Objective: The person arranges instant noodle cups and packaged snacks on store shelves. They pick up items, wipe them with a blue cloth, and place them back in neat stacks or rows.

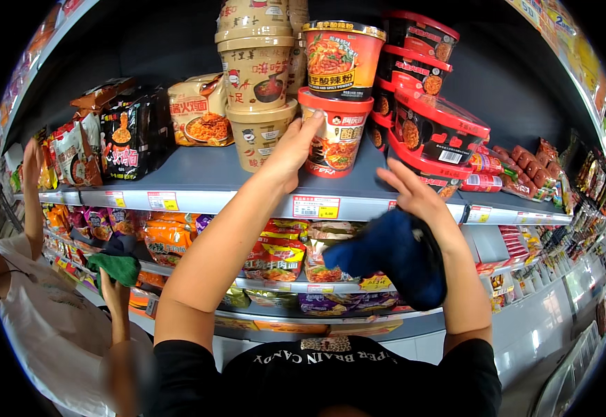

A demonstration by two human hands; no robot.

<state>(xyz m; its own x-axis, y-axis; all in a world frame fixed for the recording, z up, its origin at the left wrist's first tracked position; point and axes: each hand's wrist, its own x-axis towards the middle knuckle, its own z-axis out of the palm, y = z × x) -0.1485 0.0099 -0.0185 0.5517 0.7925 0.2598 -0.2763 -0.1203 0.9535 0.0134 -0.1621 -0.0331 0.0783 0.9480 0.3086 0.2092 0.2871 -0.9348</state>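
My left hand [293,150] grips the left side of a red-lidded instant noodle cup [338,140], its thumb on the front below the rim and the other fingers mostly hidden. That cup stands on the grey shelf [193,167]. Another noodle cup with a black-and-gold lid [342,62] rests on top of it. To the right, my right hand [412,193] has its fingers stretched toward a stack of black noodle bowls with red lids [436,122]. A dark blue cloth [396,258] hangs from this hand, below the shelf edge.
Beige paper noodle tubs [257,78] rise in a stack left of the cups. Bagged noodles [136,133] stand farther left; packaged sausages [529,169] lie right. A price-label rail [240,203] runs along the shelf front. Another person [63,323] at left holds a green cloth [117,268].
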